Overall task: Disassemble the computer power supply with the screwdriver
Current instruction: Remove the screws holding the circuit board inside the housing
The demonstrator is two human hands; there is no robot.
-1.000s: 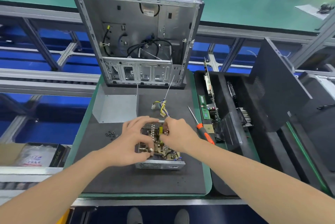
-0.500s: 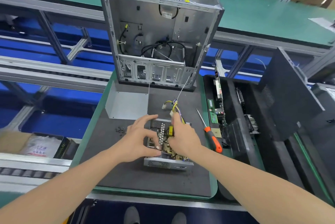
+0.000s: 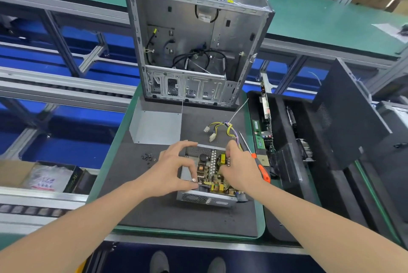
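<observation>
The open grey metal power supply (image 3: 207, 200) sits on the dark foam mat (image 3: 176, 217), its brown circuit board (image 3: 209, 169) laid bare. The left hand (image 3: 170, 169) spans the box's left side and holds it, forefinger hooked over the far edge and thumb at the near one. The right hand (image 3: 240, 169) curls down onto the board's right part, thumb and fingers pinching it. Just right of that hand lies the orange-handled screwdriver (image 3: 262, 170), untouched. A yellow wire bundle (image 3: 223, 129) trails beyond its fingers. Small black screws (image 3: 148, 158) lie left of the left hand.

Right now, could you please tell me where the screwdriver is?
In the head view, the screwdriver lies on the dark mat just right of the right hand and the open power supply, its orange handle nearest the person.
</observation>
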